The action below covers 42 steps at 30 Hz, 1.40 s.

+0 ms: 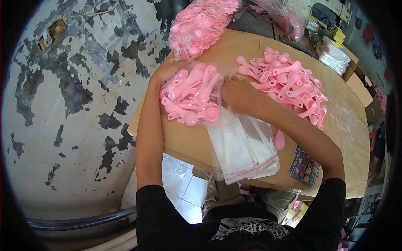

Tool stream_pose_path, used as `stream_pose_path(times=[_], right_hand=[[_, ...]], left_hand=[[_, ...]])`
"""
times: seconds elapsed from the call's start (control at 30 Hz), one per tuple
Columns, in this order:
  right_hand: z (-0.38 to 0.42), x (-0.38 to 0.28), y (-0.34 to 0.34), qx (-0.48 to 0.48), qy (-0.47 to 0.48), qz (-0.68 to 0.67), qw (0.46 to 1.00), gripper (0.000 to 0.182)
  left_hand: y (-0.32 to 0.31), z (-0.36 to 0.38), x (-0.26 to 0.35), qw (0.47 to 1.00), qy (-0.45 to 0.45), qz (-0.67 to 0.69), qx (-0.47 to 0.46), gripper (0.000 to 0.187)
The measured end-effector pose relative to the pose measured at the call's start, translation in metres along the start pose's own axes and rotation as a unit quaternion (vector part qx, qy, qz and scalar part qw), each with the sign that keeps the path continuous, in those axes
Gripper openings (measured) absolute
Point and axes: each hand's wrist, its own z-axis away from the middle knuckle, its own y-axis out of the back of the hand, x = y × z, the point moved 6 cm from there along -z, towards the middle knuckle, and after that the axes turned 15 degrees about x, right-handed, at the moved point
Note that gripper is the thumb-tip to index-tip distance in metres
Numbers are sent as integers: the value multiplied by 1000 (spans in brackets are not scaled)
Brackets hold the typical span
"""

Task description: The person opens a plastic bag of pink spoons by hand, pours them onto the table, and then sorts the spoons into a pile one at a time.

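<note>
A clear plastic bag full of pink spoons [191, 94] lies on the brown-covered table [184, 144], between my two hands. My left hand [167, 69] is at the bag's upper left edge, its fingers mostly hidden behind the bag. At the bag's right side my right hand [235, 94] is closed, fingers curled at the plastic; what it grips is hidden. Loose pink spoons [289, 81] form a heap to the right of my right hand. Flat clear bags [243, 146] lie fanned out below it, near the table's front edge.
A large bag of pink spoons [199, 27] stands at the back. Printed cards [305, 167] lie near the front right edge. Packed clear plastic [333, 56], cardboard boxes [358, 85] and a machine are at the back right. A peeling wall [79, 125] borders the left.
</note>
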Motion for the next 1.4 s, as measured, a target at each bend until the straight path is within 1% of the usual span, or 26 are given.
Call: stream_pose_path(times=[0.07,0.13,0.17,0.27,0.33,0.37,0.43,0.47,0.57,0.67,0.77,0.87,0.97,1.07,1.13,1.2,1.27,1.3,1.4], right_hand=[[-4,4,-17,42,-4,52,998,17],[-7,6,-25,42,16,87,995,16],[-8,8,-28,40,27,106,993,16],[-4,5,5,29,-10,108,994,21],[0,11,21,73,13,124,989,25],[1,15,29,94,24,132,987,27],[1,23,38,25,17,137,990,28],[2,28,43,-8,12,140,990,29],[5,40,59,0,10,61,998,26],[19,41,44,-3,-5,2,1000,24],[19,18,34,-83,7,-11,996,31],[13,18,4,-33,30,11,999,25],[13,22,-2,-60,60,71,994,23],[23,29,41,3,68,28,997,20],[36,41,81,-18,20,43,999,21],[55,64,114,36,30,86,995,24],[63,81,137,63,-42,174,982,26],[67,87,144,79,-78,218,969,28],[55,67,129,131,-10,97,987,32]], left_hand=[[-2,3,4,1000,-13,6,5,55],[-3,4,7,999,-28,19,19,57],[-2,4,6,999,-18,18,22,57],[-3,7,10,1000,8,7,23,57],[-4,10,11,1000,17,-12,7,53],[-4,11,12,1000,22,2,11,50],[-9,14,14,999,32,29,14,43],[-9,14,14,999,27,19,17,40],[-6,12,15,1000,9,4,27,34],[-8,14,18,1000,1,5,28,32],[-9,15,18,1000,5,15,27,31],[-7,11,12,999,9,28,17,31],[-4,10,14,1000,5,-7,23,35],[-4,16,17,999,3,-16,35,42],[-2,11,13,999,-21,-23,38,48],[-1,9,8,999,-10,-20,29,48],[1,0,-4,1000,1,-12,15,47],[-1,3,1,1000,2,-4,16,44],[-3,7,7,1000,-5,-3,25,44]])
